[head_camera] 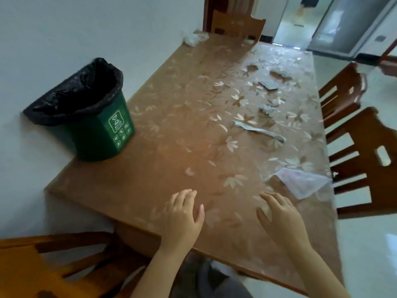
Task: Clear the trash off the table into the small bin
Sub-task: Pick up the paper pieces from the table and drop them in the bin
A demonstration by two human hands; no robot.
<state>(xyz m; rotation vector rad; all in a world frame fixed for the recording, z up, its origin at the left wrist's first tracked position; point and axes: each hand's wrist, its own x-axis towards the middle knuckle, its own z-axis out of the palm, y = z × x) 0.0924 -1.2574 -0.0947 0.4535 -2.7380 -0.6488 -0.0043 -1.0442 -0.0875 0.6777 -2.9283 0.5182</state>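
A small green bin (103,134) lined with a black bag stands at the table's left edge by the wall. Trash lies along the right side of the brown flowered table (171,130): a flat white wrapper (300,182) near the right edge, a long twisted paper strip (257,130), a crumpled paper ball (268,109), a grey scrap (268,84) and white tissues (196,37) at the far left corner. My left hand (182,218) and my right hand (279,220) rest on the near end of the table with fingers spread, holding nothing.
Wooden chairs stand along the right side (365,160), at the far end (236,24) and at the near left (53,265). A white wall runs along the table's left. A doorway opens at the far right, where a person (307,5) stands.
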